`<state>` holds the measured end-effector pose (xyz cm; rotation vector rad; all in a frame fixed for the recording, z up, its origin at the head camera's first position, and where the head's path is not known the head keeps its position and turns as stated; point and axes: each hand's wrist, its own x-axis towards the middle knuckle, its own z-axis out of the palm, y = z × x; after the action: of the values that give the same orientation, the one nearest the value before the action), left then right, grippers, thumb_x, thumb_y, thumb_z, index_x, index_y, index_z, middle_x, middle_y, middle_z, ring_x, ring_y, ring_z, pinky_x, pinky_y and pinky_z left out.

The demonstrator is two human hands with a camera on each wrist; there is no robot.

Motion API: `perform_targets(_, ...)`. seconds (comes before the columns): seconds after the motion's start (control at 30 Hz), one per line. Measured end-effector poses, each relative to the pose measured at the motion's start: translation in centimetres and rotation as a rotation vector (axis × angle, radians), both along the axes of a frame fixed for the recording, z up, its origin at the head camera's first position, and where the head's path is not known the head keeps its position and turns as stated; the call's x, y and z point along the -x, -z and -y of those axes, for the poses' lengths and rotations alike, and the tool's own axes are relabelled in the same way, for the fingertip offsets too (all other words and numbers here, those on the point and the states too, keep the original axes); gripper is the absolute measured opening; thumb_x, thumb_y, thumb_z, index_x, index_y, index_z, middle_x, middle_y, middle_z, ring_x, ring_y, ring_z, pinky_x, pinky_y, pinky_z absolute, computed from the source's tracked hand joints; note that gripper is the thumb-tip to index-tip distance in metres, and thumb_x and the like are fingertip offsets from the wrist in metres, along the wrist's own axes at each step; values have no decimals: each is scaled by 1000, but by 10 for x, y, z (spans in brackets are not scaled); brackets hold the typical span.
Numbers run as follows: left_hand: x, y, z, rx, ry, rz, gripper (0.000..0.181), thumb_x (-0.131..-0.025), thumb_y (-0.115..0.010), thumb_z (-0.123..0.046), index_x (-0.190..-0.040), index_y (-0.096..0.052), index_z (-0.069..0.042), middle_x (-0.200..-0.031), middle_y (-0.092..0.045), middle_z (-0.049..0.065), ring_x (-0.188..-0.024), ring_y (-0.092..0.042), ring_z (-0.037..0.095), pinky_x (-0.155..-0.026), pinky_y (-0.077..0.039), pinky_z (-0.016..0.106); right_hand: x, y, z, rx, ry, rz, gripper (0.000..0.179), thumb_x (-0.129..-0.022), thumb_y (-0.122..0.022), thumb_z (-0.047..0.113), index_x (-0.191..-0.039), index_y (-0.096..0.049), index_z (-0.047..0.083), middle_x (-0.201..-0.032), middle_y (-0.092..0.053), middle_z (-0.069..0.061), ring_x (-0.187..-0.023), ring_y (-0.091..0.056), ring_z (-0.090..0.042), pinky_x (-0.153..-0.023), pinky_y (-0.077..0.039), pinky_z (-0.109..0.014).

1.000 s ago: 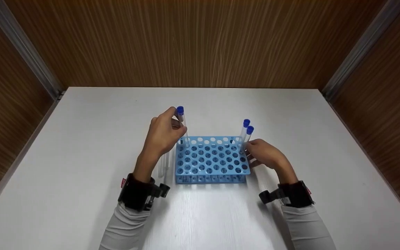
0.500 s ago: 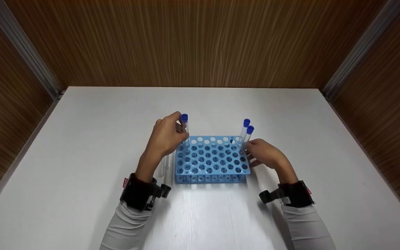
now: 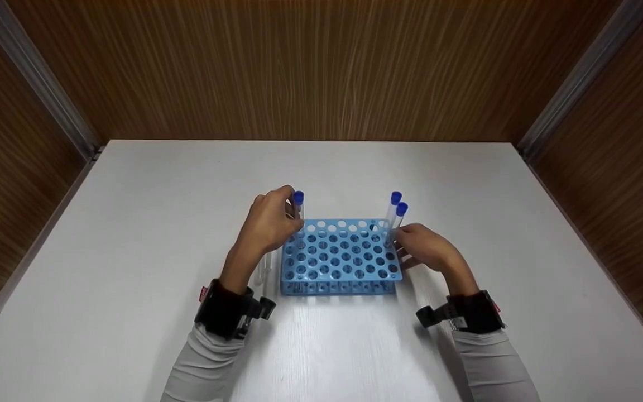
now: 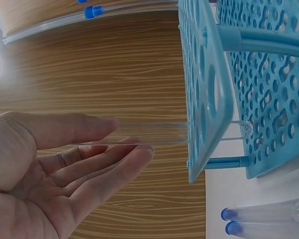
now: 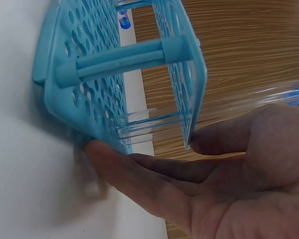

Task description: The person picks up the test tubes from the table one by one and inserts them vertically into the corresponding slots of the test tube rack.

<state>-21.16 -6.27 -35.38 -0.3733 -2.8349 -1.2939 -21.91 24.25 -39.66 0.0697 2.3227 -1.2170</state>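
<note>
A light blue test tube rack with rows of round holes stands on the white table. At its back left corner my left hand pinches a clear blue-capped test tube between thumb and fingers. In the left wrist view this tube passes through the top plate, its rounded end close to the lower plate. My right hand grips the rack's right end, thumb at the top plate and fingers by the base. Two capped tubes stand in the back right holes, leaning slightly.
Two more test tubes lie side by side on the table left of the rack, partly hidden by my left arm in the head view. Wood-grain panels rise behind the table and along both sides.
My left hand has moved down and slightly right, lowering the tube deeper into the rack's back left corner. The right hand has stayed in place on the rack.
</note>
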Motion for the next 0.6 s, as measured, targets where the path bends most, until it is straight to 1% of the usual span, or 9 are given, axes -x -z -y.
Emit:
perform_targets(0.23,0,1,0,16,-8,-5,25,-85,-73,1,-108,-66,1,-96,-74,16,-87,-72,28,-75,-60,37,0,0,1,-3,-7,-11,45,-109,-35,24,-124,-58,-11,-107,-64,-20,-90,-66,-23,-79,-62,-38)
perform_targets(0.6,1,1,1,16,-9,28,25,-85,-72,-1,-110,-65,-1,-98,-74,15,-89,-72,27,-74,-59,37,0,-1,1,-9,-9,-8,46,-109,-35,25,-127,-57,-11,-110,-63,-21,-94,-65,-25,-81,-62,-38)
